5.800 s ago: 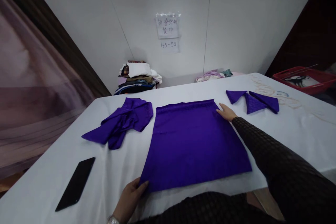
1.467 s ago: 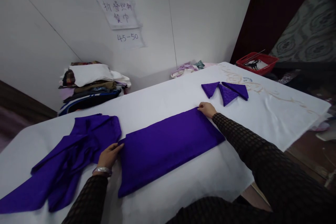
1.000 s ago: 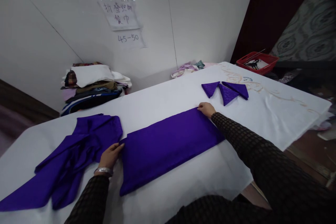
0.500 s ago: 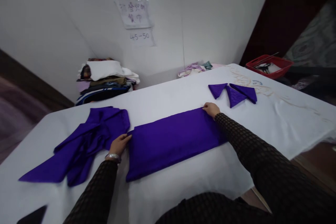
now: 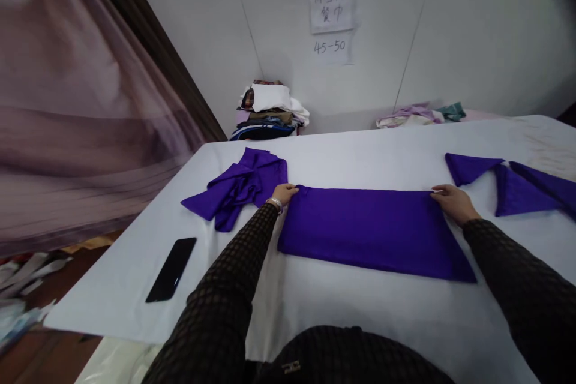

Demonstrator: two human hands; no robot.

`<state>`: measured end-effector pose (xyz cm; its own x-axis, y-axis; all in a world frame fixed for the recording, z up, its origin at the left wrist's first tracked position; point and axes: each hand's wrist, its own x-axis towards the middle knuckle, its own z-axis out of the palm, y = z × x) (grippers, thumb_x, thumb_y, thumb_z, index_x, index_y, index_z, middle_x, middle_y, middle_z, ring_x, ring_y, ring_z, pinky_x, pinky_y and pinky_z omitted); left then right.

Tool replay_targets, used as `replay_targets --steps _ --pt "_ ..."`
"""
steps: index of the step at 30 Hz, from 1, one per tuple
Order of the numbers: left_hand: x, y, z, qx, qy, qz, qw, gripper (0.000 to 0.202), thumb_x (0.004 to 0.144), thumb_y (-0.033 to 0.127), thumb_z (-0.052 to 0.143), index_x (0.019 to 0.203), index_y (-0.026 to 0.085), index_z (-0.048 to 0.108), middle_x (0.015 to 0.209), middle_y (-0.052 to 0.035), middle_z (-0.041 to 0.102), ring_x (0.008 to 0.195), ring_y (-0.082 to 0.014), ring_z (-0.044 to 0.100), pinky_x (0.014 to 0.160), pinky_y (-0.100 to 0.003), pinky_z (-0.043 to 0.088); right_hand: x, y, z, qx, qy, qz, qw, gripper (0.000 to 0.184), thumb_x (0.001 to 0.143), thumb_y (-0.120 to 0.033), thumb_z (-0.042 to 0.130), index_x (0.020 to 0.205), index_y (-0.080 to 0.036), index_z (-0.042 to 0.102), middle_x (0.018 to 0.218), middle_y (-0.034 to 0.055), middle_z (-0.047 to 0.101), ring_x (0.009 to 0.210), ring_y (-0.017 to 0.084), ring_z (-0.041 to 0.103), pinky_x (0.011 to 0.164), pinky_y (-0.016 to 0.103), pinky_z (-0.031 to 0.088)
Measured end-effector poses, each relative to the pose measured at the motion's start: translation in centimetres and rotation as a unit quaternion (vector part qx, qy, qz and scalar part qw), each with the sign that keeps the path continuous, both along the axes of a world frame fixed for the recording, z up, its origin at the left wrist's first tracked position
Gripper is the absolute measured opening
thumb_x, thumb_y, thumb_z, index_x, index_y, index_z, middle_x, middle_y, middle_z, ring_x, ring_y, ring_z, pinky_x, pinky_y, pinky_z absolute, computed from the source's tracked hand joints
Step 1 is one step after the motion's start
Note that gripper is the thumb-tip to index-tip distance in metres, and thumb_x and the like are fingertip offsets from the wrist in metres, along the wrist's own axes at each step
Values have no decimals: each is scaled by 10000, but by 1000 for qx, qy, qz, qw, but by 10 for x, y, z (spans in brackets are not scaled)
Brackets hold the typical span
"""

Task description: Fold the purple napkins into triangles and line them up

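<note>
A smooth purple cloth (image 5: 369,231), folded into a long flat band, lies mid-bench (image 5: 360,159). Both arms reach forward, well apart: left hand (image 5: 284,193) on its far-left corner, right hand (image 5: 452,203) on its far-right corner. Whether the fingers pinch or press cannot be told.

On your table (image 5: 360,156): folded cloth (image 5: 369,231) at twelve, crumpled cloths (image 5: 238,186) at ten, phone (image 5: 171,260) at eight, triangles (image 5: 517,192) at two.
</note>
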<state>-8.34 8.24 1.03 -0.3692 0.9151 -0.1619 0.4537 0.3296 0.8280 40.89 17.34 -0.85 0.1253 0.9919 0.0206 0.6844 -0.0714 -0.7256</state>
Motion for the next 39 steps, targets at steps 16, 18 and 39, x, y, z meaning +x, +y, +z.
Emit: replay_targets --steps 16,18,39 --pt "11 4 -4 -36 47 -71 996 139 703 291 639 656 160 642 572 31 585 535 -87 504 572 -210 408 -3 -6 8 -51 32 -43 997 162 673 -254 593 809 -176 635 713 44 677 655 192 602 616 290 449" --pt "13 0 -1 -53 39 -108 992 223 699 356 649 601 158 616 506 42 543 479 -78 462 523 -207 386 -1 -5 5 -54 28 -43 997 191 673 -267 586 831 -174 642 733 44 683 667 196 608 624 291 452" --pt "33 -16 10 -52 167 -114 978 135 772 253 580 702 182 672 572 16 608 589 -131 563 617 -237 418 4 1 -9 -31 -31 -29 999 217 703 -298 549 864 -185 642 852 80 694 819 237 625 740 322 448"
